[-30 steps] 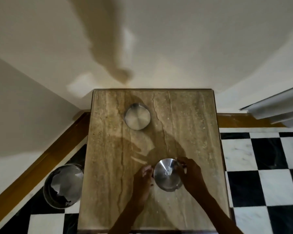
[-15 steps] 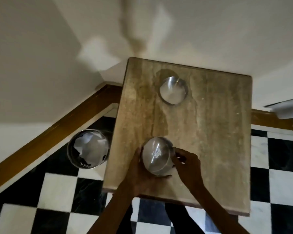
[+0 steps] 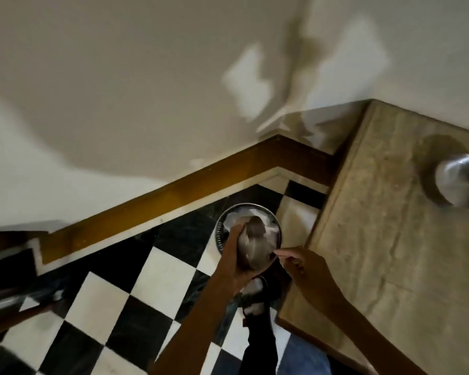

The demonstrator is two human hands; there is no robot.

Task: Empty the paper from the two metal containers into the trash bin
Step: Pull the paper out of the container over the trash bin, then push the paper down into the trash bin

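Note:
I hold one metal container (image 3: 255, 243) tipped over the round metal trash bin (image 3: 220, 234), which stands on the floor beside the table and has white paper inside. My left hand (image 3: 234, 253) grips the container's left side and my right hand (image 3: 299, 262) pinches its rim on the right. Its contents are hidden by blur. The second metal container (image 3: 459, 182) stands on the stone table (image 3: 377, 239) at the far right edge of the head view.
The floor is black-and-white checkered tile (image 3: 114, 301) with a brown skirting board (image 3: 173, 196) along the wall. My sandalled foot (image 3: 255, 296) is just below the bin, next to the table's corner.
Both hands lifted the near container off the table and carried it left and down, over the trash bin, and tipped it. My view swung left toward the floor.

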